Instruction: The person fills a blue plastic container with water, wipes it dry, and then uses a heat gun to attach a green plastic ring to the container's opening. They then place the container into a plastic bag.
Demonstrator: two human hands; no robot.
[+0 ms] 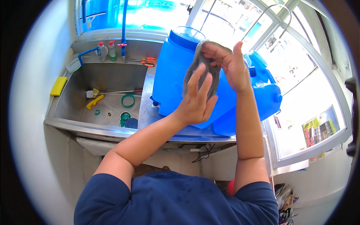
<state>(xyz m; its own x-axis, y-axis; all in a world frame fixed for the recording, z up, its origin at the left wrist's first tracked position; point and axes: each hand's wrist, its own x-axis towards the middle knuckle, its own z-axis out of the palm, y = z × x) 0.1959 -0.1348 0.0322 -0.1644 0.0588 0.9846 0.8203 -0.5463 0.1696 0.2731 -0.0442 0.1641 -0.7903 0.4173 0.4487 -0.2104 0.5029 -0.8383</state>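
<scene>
A grey cloth (190, 77) hangs upright between my hands, in front of a large blue water container (170, 75). My right hand (234, 69) holds the cloth near its top edge, with the fingers curled against it and the thumb pointing up. Lower down, my left hand (195, 101) is in front of the cloth, its fingers spread and slightly blurred. Whether those fingers touch the cloth I cannot tell. More blue containers (258, 105) stand to the right, one with a small round cap, partly behind my right forearm.
On the left is a steel sink (105, 73) holding a yellow-handled tool (95, 102), a green ring (128, 100) and a long-handled brush (116, 92). Orange-handled scissors (149, 60) and red-topped bottles (112, 50) line its back ledge. A yellow sponge (58, 86) rests on the left rim. Windows rise behind.
</scene>
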